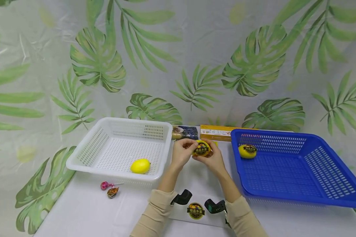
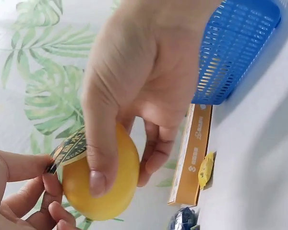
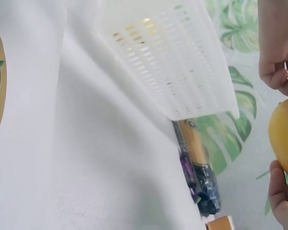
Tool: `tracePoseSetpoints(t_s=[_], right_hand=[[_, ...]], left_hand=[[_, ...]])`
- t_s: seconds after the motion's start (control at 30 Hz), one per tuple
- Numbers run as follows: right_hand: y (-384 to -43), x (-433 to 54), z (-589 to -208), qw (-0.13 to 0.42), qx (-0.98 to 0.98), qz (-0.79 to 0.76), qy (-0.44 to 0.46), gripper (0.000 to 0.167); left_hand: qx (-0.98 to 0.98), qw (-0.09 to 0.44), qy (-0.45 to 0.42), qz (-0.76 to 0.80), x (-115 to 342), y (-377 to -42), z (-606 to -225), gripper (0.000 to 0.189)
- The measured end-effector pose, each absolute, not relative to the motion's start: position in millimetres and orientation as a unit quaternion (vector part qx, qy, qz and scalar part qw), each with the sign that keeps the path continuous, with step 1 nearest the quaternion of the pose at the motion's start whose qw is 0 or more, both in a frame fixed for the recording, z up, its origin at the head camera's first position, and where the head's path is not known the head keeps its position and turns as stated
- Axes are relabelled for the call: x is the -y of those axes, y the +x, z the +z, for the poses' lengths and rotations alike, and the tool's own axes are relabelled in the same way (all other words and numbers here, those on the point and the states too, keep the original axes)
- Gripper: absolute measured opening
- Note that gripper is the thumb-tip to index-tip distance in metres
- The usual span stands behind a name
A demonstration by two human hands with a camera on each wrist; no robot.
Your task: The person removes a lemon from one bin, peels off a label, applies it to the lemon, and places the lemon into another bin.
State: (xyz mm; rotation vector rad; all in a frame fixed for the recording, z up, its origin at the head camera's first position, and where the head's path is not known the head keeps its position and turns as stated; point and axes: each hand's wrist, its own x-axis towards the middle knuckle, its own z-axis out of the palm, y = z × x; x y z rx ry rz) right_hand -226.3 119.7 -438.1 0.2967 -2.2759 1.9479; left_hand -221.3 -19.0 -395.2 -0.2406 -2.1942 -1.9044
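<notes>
1. Grips a lemon [image 2: 124, 184] in the right hand [image 1: 212, 158], with thumb and fingers clamped round it. Has it raised above the white table [image 1: 86, 205], between the two baskets.
2. Pinches an edge of the label [image 2: 74, 148] with the left hand [image 1: 182, 152], pressing thumb and finger together on it. Lays the rest of this label against the skin of the lemon, turning its dark, gold-rimmed face toward the head camera.
3. Wears beige sleeves [image 1: 158, 210] on both forearms, and on each wrist a black camera [image 1: 182, 197].
4. Nearer to the body, below the hands, has a white sheet [image 1: 210, 219] on the table, bearing a spare label [image 1: 195, 211]; beside the right sleeve, has another one, mostly hidden.
5. To the left, has a white basket [image 1: 106, 171], containing a second lemon [image 1: 140, 166] near its front right corner.
6. Just before this basket, has a pink lollipop [image 1: 104, 185] and, near it, a brown-wrapped candy [image 1: 112, 192].
7. To the right, has a blue basket [image 1: 299, 199], containing a labelled third lemon [image 1: 241, 152] by its left wall, toward the back.
8. Beyond the hands, has an orange box [image 1: 215, 132], with a dark packet [image 1: 190, 132] to its left and a small yellow packet [image 2: 206, 171] just beside it.
9. At the back, faces a pale curtain [image 1: 201, 49] printed with green leaves.
</notes>
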Motion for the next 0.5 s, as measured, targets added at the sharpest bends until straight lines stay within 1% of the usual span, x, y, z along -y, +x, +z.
tracePoseSetpoints(t_s=[0.2,0.3,0.4,0.5], right_hand=[[-225.9,-118.0,-435.7,0.079,0.751,0.645,0.117,0.064],[-225.8,-117.3,-435.9,0.089,0.752,0.640,0.127,0.064],[-225.8,-116.9,-436.0,0.097,0.752,0.637,0.138,0.063],[-226.0,-116.3,-435.3,0.099,0.750,0.636,0.153,0.062]], left_hand=[[0.770,0.194,-0.093,-0.600,14.8,-220.1,-398.4,0.008],[0.781,0.229,-0.091,-0.574,12.4,-218.0,-399.9,0.010],[0.789,0.255,-0.084,-0.553,10.6,-215.4,-401.5,0.014],[0.794,0.263,-0.073,-0.544,10.2,-213.9,-403.5,0.019]])
